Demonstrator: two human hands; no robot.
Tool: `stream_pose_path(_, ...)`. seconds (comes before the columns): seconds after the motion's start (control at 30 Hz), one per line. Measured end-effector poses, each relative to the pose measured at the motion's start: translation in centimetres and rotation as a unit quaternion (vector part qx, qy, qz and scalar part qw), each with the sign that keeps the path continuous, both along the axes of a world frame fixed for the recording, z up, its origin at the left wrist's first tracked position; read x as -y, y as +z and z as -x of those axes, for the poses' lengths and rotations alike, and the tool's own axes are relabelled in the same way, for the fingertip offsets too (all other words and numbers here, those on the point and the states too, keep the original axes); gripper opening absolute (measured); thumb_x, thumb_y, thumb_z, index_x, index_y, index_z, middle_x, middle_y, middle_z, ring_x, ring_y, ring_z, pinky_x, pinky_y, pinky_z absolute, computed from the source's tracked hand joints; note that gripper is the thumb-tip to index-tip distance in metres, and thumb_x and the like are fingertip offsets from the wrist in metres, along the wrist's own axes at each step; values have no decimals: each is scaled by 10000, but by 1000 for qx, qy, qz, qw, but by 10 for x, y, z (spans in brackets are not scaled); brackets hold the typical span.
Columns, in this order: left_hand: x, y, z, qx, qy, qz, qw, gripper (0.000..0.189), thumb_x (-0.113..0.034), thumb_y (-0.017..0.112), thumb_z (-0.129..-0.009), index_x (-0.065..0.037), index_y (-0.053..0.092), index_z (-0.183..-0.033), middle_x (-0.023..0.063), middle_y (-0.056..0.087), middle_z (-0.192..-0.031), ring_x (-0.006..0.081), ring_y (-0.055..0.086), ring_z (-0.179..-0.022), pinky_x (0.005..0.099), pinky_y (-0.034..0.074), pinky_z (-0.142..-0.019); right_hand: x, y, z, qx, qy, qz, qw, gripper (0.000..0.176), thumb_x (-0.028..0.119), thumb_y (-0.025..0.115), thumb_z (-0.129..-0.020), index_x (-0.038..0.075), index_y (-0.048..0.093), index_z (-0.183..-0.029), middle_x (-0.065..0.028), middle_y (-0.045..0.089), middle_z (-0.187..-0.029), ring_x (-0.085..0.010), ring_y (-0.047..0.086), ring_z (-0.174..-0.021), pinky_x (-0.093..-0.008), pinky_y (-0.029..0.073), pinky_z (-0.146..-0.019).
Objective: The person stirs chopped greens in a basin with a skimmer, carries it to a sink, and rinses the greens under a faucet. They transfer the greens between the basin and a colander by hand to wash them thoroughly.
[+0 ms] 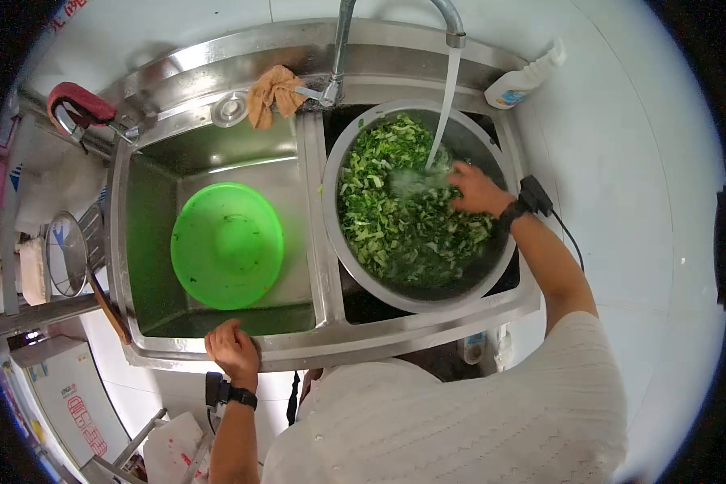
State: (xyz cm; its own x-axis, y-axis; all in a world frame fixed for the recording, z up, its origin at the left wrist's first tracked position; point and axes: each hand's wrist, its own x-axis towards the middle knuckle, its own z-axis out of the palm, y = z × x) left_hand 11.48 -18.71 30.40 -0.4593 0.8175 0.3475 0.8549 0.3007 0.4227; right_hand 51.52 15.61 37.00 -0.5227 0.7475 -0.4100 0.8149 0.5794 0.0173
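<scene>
Chopped leafy greens (pixel 379 181) float in a large metal basin (pixel 340 256) set over the right sink bowl. Water streams from the faucet (pixel 455 39) into the basin. My right hand (pixel 477 190) is at the water's surface among the greens, to the right of the stream. Its fingers are spread, with the tips partly hidden by water and leaves. At the front rim of the left sink bowl (pixel 290 329) rests my left hand (pixel 231 349), its fingers curled in with nothing visible in them. A green plastic basin (pixel 227 278), holding a few leaf scraps, sits in that bowl.
A brown cloth (pixel 273 93) lies by the faucet base, near a sink strainer (pixel 229 108). On the back right corner stands a white bottle (pixel 524 79). A wire strainer (pixel 67 252) hangs at the left; a dark red cloth (pixel 85 103) drapes over another tap.
</scene>
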Motion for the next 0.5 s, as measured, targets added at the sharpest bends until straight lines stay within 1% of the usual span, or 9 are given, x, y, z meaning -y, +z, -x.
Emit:
stream_pose_path(0.03, -1, 1, -1, -11, 4, 6, 1000, 125, -7, 475, -644, -45, 549, -737, 98, 565, -755, 270, 516, -738, 382, 351, -797, -22, -8, -2, -71, 1, -44, 997, 578, 296, 628, -671, 148, 419, -1190, -148, 293, -1276, -379, 332, -1122, -455, 347, -898)
stream_pose_path(0.07, -2, 2, -1, -25, 9, 11, 1000, 122, -5, 475, -644, -45, 548, -733, 98, 565, -754, 269, 519, -737, 383, 349, -801, -45, -15, 3, -72, 5, -42, 996, 578, 296, 628, -671, 148, 419, -1190, -148, 293, -1276, -379, 332, -1122, -455, 347, -898)
stream_pose_path(0.13, -3, 2, -2, -18, 15, 20, 1000, 121, -5, 473, -642, -45, 545, -731, 99, 564, -752, 267, 517, -736, 388, 348, -802, -83, -29, 15, -188, -13, -26, 982, 602, 348, 610, -681, 84, 405, -1182, -170, 298, -1264, -384, 336, -1111, -444, 344, -892)
stream_pose_path(0.17, -3, 2, -2, -18, 17, 32, 999, 120, -4, 472, -641, -44, 542, -731, 99, 562, -748, 267, 515, -728, 391, 349, -798, -91, -39, 19, -190, -8, -24, 981, 602, 348, 610, -681, 84, 405, -1182, -170, 298, -1264, -384, 336, -1111, -444, 344, -892)
stream_pose_path(0.23, -4, -4, 0, -21, 19, 43, 999, 116, -4, 466, -645, -40, 533, -733, 100, 556, -735, 269, 507, -710, 393, 353, -782, -96, -59, 21, -188, -82, 95, 974, 625, 395, 571, -701, 55, 377, -1188, -191, 319, -1246, -358, 358, -1099, -418, 345, -884)
stream_pose_path(0.27, -5, -4, -1, -22, 21, 47, 998, 116, -4, 466, -645, -40, 533, -733, 100, 556, -735, 269, 507, -710, 393, 353, -782, -94, -63, 24, -188, -81, 100, 974, 625, 395, 571, -701, 55, 377, -1188, -191, 319, -1246, -358, 358, -1099, -418, 345, -884)
stream_pose_path(0.33, -5, -1, -4, -34, 16, 49, 998, 113, -5, 466, -646, -35, 530, -734, 99, 555, -729, 270, 504, -704, 389, 355, -774, -84, -63, 23, -20, -50, 177, 983, 655, 436, 515, -727, 47, 341, -1223, -203, 318, -1254, -339, 372, -1104, -392, 339, -899)
stream_pose_path(0.47, -3, -7, -3, -25, 10, 40, 999, 109, -6, 472, -641, -36, 538, -722, 102, 559, -734, 271, 506, -711, 387, 356, -774, -45, -74, -5, -4, -37, 189, 981, 603, 433, 459, -744, 59, 375, -1211, -197, 385, -1207, -340, 417, -1069, -398, 355, -887)
stream_pose_path(0.5, -2, -9, -3, -23, 17, 43, 999, 107, -7, 476, -639, -38, 543, -716, 102, 562, -738, 269, 507, -712, 388, 354, -776, -25, -60, -1, -19, -29, 190, 981, 581, 419, 465, -737, 65, 393, -1192, -196, 411, -1173, -335, 428, -1054, -403, 360, -875)
